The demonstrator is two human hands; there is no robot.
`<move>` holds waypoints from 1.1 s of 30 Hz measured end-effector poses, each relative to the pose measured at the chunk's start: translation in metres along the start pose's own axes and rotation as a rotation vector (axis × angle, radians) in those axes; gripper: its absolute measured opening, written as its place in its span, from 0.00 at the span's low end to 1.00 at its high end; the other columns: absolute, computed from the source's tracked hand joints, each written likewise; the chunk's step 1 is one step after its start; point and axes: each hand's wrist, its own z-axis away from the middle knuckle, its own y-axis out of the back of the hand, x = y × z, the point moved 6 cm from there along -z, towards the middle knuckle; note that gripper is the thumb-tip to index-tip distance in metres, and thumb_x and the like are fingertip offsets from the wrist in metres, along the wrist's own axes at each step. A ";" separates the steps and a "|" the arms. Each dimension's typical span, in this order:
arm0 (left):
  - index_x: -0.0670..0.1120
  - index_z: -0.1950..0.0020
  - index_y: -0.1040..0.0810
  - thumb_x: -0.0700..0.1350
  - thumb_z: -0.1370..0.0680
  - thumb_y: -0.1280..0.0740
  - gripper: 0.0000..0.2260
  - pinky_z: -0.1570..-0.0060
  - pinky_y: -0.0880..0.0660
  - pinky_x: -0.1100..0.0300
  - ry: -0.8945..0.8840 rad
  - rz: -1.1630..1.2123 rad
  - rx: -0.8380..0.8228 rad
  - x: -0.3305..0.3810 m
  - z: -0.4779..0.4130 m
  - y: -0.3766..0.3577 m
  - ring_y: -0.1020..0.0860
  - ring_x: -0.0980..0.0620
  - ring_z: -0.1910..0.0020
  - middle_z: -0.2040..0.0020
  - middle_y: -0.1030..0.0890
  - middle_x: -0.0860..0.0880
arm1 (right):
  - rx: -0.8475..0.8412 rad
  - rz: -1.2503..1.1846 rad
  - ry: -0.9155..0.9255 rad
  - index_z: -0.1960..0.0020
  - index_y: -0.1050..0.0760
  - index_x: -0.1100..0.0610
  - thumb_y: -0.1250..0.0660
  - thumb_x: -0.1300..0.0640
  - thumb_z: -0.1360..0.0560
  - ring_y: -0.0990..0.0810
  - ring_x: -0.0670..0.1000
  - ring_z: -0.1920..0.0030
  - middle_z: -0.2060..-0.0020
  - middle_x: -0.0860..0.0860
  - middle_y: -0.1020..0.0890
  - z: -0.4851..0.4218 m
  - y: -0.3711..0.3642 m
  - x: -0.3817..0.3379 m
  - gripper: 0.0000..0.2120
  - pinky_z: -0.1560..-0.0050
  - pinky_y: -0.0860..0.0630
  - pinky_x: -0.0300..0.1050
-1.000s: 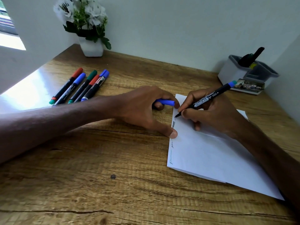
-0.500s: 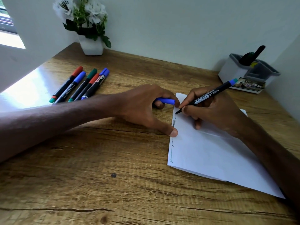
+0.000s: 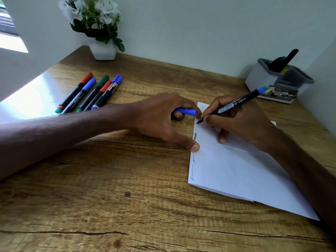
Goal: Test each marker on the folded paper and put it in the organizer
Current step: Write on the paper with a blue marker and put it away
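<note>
- Marker (image 3: 231,106): your right hand (image 3: 241,122) grips it in a writing hold, with the tip down on the folded paper (image 3: 236,170) near its far left corner.
- Change: over the last second the tip creeps slightly further up the left edge, past the dark scribbles already there.
- Meaning: judge this marker's test stroke as under way. Capping it and moving it to the organizer (image 3: 261,79) are not yet done.
- Cap (image 3: 187,111): your left hand (image 3: 160,117) holds the blue cap in curled fingers, as before. Its thumb (image 3: 194,147) pins the paper edge to the table (image 3: 109,179).
- Organizer: it stands at the far right, well apart from the paper, with a dark marker (image 3: 283,60) leaning in it.
- Five capped markers (image 3: 91,93): they lie side by side at the far left, unmoved and apparently untested.
- Hidden: your right hand and forearm cover part of the paper. You cannot tell whether the tip leaves a fresh line, nor its ink colour. The organizer's compartments are too blurred to separate.
</note>
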 end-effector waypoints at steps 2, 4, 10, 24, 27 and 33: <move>0.61 0.30 0.27 0.75 0.39 0.29 0.40 0.50 0.22 0.43 0.000 -0.003 0.001 0.001 0.000 0.000 0.20 0.45 0.48 0.42 0.18 0.44 | 0.002 0.010 0.004 0.55 0.16 0.62 0.27 0.68 0.25 0.20 0.51 0.78 0.67 0.59 0.16 0.000 0.000 0.000 0.04 0.75 0.24 0.40; 0.61 0.30 0.27 0.75 0.38 0.29 0.40 0.50 0.22 0.44 0.004 -0.005 -0.001 0.000 0.000 0.000 0.20 0.46 0.48 0.42 0.18 0.45 | 0.006 0.017 -0.002 0.55 0.16 0.62 0.27 0.69 0.25 0.20 0.51 0.78 0.66 0.60 0.16 0.000 0.001 0.000 0.04 0.74 0.23 0.41; 0.62 0.30 0.27 0.77 0.39 0.31 0.40 0.52 0.23 0.45 0.002 -0.011 0.009 0.000 0.001 0.001 0.21 0.47 0.50 0.44 0.17 0.46 | 0.002 0.006 -0.007 0.54 0.15 0.62 0.27 0.67 0.25 0.21 0.51 0.77 0.67 0.61 0.19 0.000 0.000 -0.001 0.03 0.75 0.23 0.40; 0.63 0.31 0.27 0.77 0.40 0.30 0.40 0.53 0.22 0.45 -0.007 -0.015 0.002 0.000 -0.001 0.000 0.20 0.46 0.50 0.44 0.17 0.46 | -0.059 -0.034 0.009 0.59 0.16 0.62 0.28 0.71 0.28 0.23 0.50 0.75 0.73 0.52 0.20 0.001 -0.004 -0.004 0.06 0.75 0.22 0.45; 0.63 0.31 0.27 0.78 0.41 0.32 0.41 0.52 0.21 0.43 0.000 -0.019 0.000 -0.002 -0.001 0.000 0.20 0.47 0.49 0.43 0.18 0.47 | -0.058 -0.043 0.018 0.59 0.16 0.63 0.28 0.71 0.28 0.24 0.51 0.74 0.73 0.54 0.20 0.001 -0.004 -0.004 0.05 0.75 0.22 0.46; 0.63 0.31 0.27 0.77 0.39 0.30 0.39 0.53 0.22 0.42 -0.020 -0.020 0.008 0.000 -0.001 0.000 0.20 0.45 0.50 0.45 0.17 0.45 | 0.042 0.029 0.027 0.57 0.15 0.61 0.27 0.66 0.26 0.21 0.49 0.78 0.69 0.47 0.17 -0.001 0.001 -0.001 0.03 0.76 0.25 0.40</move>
